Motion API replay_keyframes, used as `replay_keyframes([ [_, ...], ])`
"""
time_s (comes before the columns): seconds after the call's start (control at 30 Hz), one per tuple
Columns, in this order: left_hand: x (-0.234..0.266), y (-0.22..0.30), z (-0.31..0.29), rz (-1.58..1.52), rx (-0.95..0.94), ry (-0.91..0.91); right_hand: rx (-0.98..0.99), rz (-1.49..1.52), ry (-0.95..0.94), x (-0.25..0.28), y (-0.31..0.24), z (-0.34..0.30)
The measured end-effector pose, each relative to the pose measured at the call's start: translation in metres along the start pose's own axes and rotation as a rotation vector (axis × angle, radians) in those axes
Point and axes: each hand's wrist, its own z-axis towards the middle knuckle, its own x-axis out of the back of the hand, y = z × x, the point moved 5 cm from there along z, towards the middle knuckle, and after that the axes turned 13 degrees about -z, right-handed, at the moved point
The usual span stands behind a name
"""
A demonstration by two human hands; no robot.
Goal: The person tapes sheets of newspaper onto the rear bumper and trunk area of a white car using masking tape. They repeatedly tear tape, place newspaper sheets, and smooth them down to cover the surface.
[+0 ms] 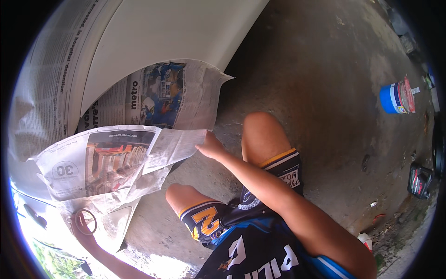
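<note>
A sheet of newspaper [116, 162] with a printed photo hangs bent across the lower part of a pale car body panel [158, 37]. My right hand [212, 146] pinches the sheet's right end between thumb and fingers. At the sheet's lower left is my left hand [74, 217], washed out by glare, its fingers not distinct. A thin ring [86, 221], perhaps a nearly used-up tape roll, sits around my left hand or wrist. More newspaper [162, 95] covers the rounded wheel-arch opening behind. Another long newspaper strip [46, 83] covers the panel's left side.
I squat low, knees apart, on a stained concrete floor [325, 93]. A blue tub with a red lid [397, 96] stands off to the right. Nearer on that side lies a black bottle [420, 180] by the rough edge. Bright light comes in at lower left.
</note>
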Motion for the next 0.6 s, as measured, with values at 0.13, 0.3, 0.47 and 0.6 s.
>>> replay_keyframes([
  [0.13, -0.005, -0.003, 0.004, -0.053, 0.057, 0.007, 0.000, -0.012, 0.041, -0.002, 0.011, 0.001],
  [0.3, -0.006, -0.007, 0.008, -0.044, 0.030, -0.018, -0.008, 0.059, 0.039, 0.004, 0.010, -0.004],
  [0.47, 0.000, -0.011, 0.011, 0.174, -0.160, -0.187, -0.034, 0.013, 0.041, 0.010, 0.007, -0.008],
  [0.6, 0.010, -0.015, 0.012, 0.189, -0.184, -0.180, -0.036, -0.004, 0.057, 0.005, 0.012, -0.005],
])
